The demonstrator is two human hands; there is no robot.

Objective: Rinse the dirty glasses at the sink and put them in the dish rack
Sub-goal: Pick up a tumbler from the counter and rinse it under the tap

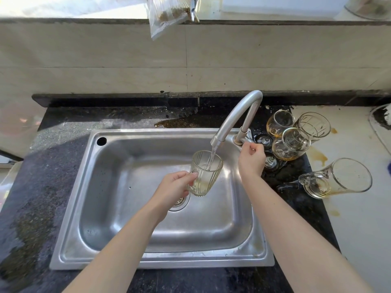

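Note:
My left hand (172, 190) grips a ribbed clear glass (204, 173) upright over the steel sink (88, 208), under the faucet spout (234, 117). A thin stream of water runs from the spout into the glass. My right hand (251, 158) is closed around the faucet handle at the tap's base. Right of the sink stand several dirty glasses with amber residue: a round one (279, 123), a faceted one (315, 125), a mug-like one (291, 143), and a tall glass (336, 178) lying tilted on the white surface. No dish rack is in view.
The dark stone counter (38, 187) around the sink is wet, with a brown spill (177, 122) behind the sink. Amber stains mark the white surface (359, 218) at the right. A plastic bag (167, 15) hangs from the window ledge above the tiled wall.

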